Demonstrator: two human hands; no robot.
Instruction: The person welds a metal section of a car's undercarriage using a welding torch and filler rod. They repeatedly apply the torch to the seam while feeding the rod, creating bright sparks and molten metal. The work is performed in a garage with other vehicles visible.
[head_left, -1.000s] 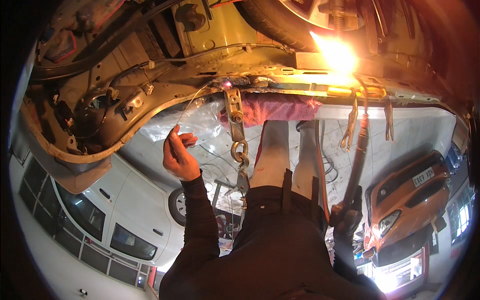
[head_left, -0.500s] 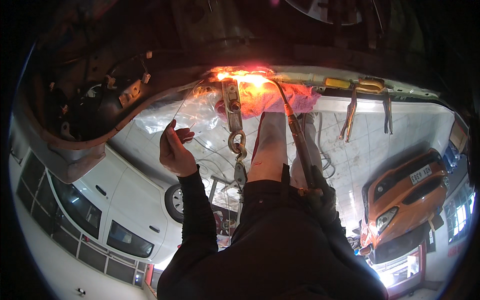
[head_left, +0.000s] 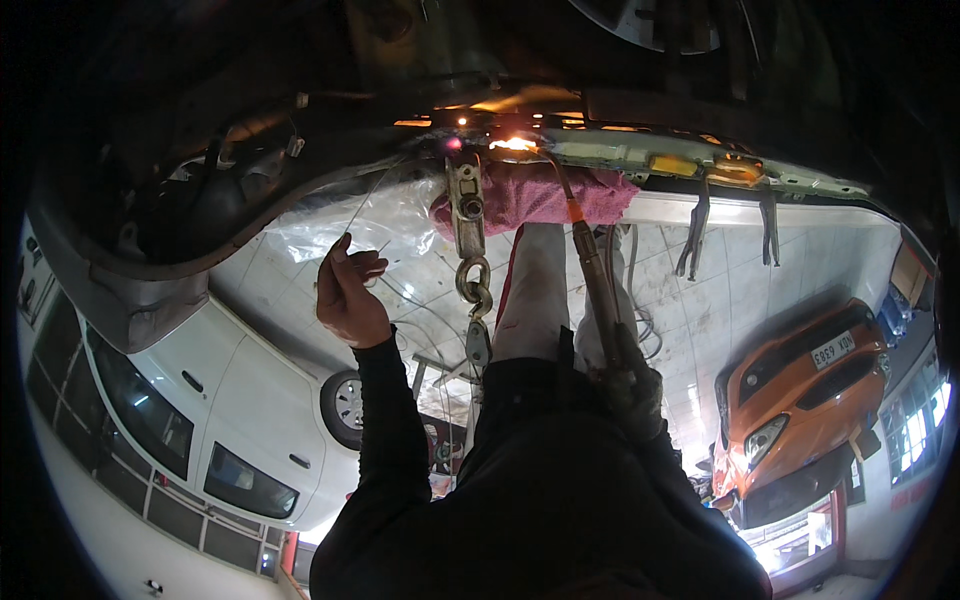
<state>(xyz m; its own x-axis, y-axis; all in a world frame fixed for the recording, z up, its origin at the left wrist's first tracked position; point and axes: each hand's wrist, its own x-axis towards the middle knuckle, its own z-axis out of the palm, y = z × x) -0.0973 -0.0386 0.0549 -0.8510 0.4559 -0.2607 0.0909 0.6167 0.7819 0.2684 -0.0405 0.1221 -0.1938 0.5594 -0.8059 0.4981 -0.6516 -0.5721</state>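
Note:
My left hand point(head_left: 352, 300) pinches a thin welding rod point(head_left: 368, 200), which slants up toward the edge of a car body panel point(head_left: 640, 148). My right hand point(head_left: 637, 395), dark and partly lost against the sleeve, is closed around the handle of a gas torch point(head_left: 597, 280). From the torch's bent tip a bright flame point(head_left: 514, 144) plays on the panel edge. Just left of the flame, a small spot of metal point(head_left: 454, 144) glows pinkish red. Below that spot, a metal pulling clamp point(head_left: 466, 200) grips the edge, with a hook point(head_left: 474, 282) hanging from it.
A pink cloth point(head_left: 570, 195) and clear plastic sheeting point(head_left: 350, 222) hang beneath the panel edge. Two metal clamp handles point(head_left: 697, 230) dangle at the right. Hoses point(head_left: 648, 330) lie on the tiled floor. A white car point(head_left: 250, 400) stands left, an orange car point(head_left: 805, 400) right.
The wide orange glow along the panel edge has shrunk to a small flame and a red spot. Both hands stay nearly in place; the view has shifted slightly.

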